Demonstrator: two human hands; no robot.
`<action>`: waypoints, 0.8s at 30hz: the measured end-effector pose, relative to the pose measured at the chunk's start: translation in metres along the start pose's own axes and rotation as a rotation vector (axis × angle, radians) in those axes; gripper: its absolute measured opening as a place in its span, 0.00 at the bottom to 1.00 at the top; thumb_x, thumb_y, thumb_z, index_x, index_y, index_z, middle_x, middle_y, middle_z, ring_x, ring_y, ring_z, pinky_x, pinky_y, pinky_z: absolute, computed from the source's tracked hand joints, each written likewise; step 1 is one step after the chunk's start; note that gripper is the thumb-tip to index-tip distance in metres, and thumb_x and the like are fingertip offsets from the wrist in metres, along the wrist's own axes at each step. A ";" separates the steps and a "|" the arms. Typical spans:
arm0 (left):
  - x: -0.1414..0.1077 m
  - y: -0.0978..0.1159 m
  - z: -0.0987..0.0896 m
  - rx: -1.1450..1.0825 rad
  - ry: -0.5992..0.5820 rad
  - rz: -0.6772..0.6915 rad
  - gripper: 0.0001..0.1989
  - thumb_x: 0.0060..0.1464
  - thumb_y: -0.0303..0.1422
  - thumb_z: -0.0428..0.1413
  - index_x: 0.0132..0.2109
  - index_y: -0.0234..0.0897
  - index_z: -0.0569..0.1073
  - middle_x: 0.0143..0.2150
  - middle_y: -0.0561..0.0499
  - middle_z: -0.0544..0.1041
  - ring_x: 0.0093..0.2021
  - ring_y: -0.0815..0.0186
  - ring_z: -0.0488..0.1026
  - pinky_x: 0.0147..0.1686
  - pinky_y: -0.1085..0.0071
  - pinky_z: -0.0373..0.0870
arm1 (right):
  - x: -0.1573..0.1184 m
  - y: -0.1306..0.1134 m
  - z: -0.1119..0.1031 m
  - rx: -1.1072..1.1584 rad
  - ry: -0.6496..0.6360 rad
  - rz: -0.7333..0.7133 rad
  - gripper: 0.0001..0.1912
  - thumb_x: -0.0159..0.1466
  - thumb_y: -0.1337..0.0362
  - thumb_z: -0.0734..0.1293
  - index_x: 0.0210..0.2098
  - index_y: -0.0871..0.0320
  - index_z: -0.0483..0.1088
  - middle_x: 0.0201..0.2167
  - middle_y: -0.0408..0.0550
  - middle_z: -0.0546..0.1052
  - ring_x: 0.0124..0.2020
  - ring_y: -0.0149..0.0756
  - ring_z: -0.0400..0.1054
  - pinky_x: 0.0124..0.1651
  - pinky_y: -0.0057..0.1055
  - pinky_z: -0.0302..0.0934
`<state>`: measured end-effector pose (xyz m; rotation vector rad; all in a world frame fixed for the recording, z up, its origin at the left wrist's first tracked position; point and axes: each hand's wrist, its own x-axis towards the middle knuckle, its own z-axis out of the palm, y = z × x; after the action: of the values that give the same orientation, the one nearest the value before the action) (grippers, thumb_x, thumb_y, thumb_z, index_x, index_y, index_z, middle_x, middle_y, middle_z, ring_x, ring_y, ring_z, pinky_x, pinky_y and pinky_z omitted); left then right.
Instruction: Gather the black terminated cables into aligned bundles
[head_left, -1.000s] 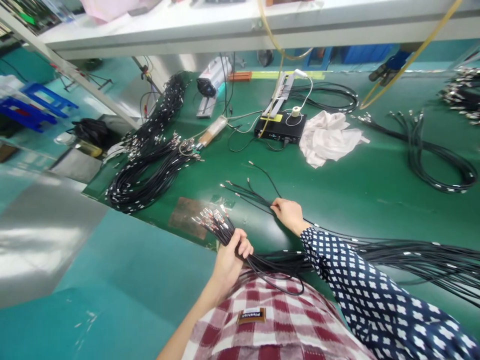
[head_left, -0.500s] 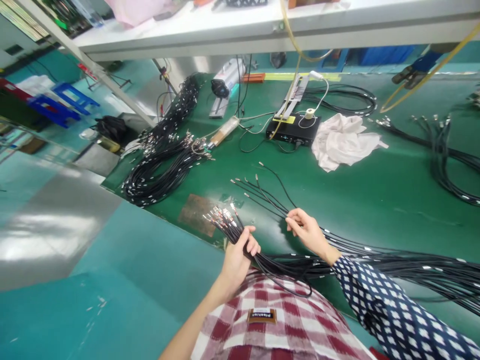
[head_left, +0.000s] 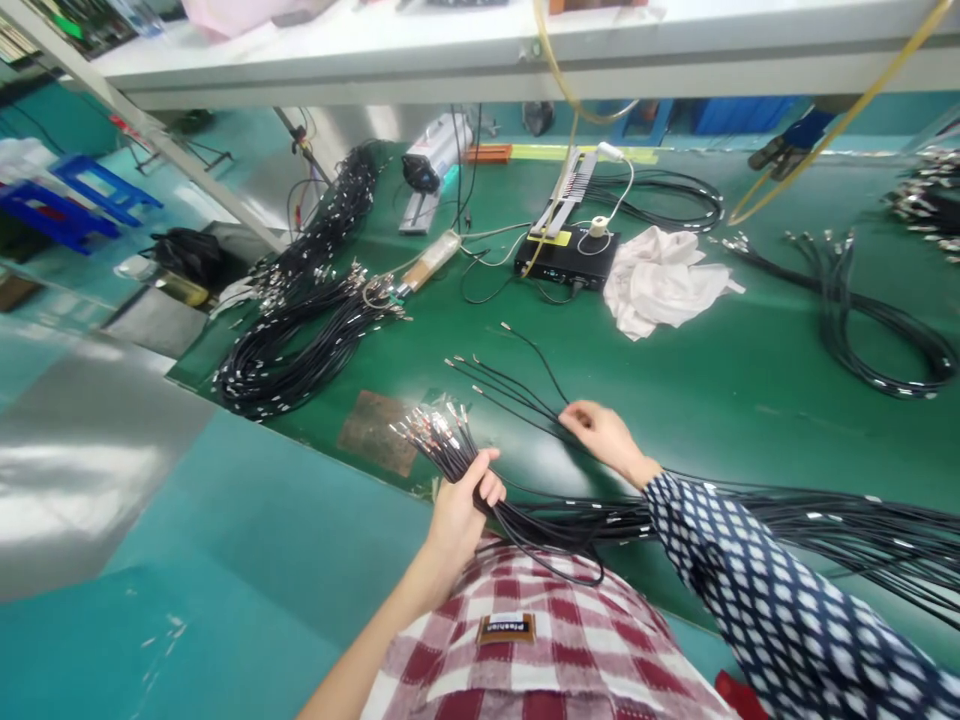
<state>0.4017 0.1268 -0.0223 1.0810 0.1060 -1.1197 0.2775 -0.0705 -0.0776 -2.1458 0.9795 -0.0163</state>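
My left hand is wrapped round a thick bundle of black cables, whose metal-tipped ends fan out up and to the left. To its right, my right hand pinches a few loose black cables between thumb and fingers. Their thin tips point left over the green table. From both hands the long cables run right along the table's near side, with small white labels on them. Part of the bundle loops down in front of the checked apron.
Coiled cables lie at the left. Behind are a black box, a white cloth and a white-and-black device. More cables lie at the right. A shelf crosses above; a yellow hose hangs down.
The view has shifted slightly to the right. Fewer separate tips show beyond my right hand, which still pinches cables. My left hand keeps its grip on the bundle.
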 end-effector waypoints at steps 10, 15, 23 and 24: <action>-0.002 -0.004 -0.002 -0.004 -0.007 0.032 0.13 0.55 0.35 0.54 0.44 0.31 0.71 0.20 0.56 0.61 0.19 0.75 0.59 0.25 0.72 0.57 | 0.048 0.015 0.008 0.023 0.139 0.095 0.08 0.63 0.61 0.57 0.31 0.58 0.63 0.30 0.50 0.70 0.34 0.38 0.66 0.39 0.33 0.60; 0.000 -0.001 -0.001 -0.003 -0.004 0.044 0.13 0.53 0.36 0.56 0.42 0.30 0.73 0.29 0.52 0.66 0.19 0.76 0.61 0.24 0.72 0.59 | -0.022 -0.001 -0.018 0.508 -0.051 -0.108 0.12 0.63 0.54 0.59 0.33 0.58 0.61 0.27 0.43 0.67 0.29 0.30 0.62 0.33 0.26 0.59; 0.000 0.001 0.001 0.060 0.104 0.065 0.16 0.50 0.36 0.58 0.43 0.29 0.74 0.41 0.41 0.73 0.31 0.68 0.68 0.29 0.72 0.65 | -0.132 -0.005 -0.006 0.532 -0.398 -0.048 0.12 0.65 0.54 0.57 0.32 0.56 0.61 0.28 0.43 0.64 0.29 0.32 0.57 0.33 0.28 0.54; 0.000 0.001 0.001 0.058 0.110 0.072 0.16 0.50 0.36 0.58 0.42 0.28 0.74 0.41 0.40 0.73 0.33 0.67 0.69 0.32 0.71 0.66 | -0.135 -0.006 -0.005 0.511 -0.406 -0.057 0.12 0.65 0.54 0.57 0.32 0.56 0.61 0.28 0.43 0.64 0.30 0.32 0.57 0.33 0.28 0.54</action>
<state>0.4021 0.1255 -0.0213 1.1894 0.1212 -1.0035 0.1850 0.0164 -0.0317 -1.6201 0.5957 0.1244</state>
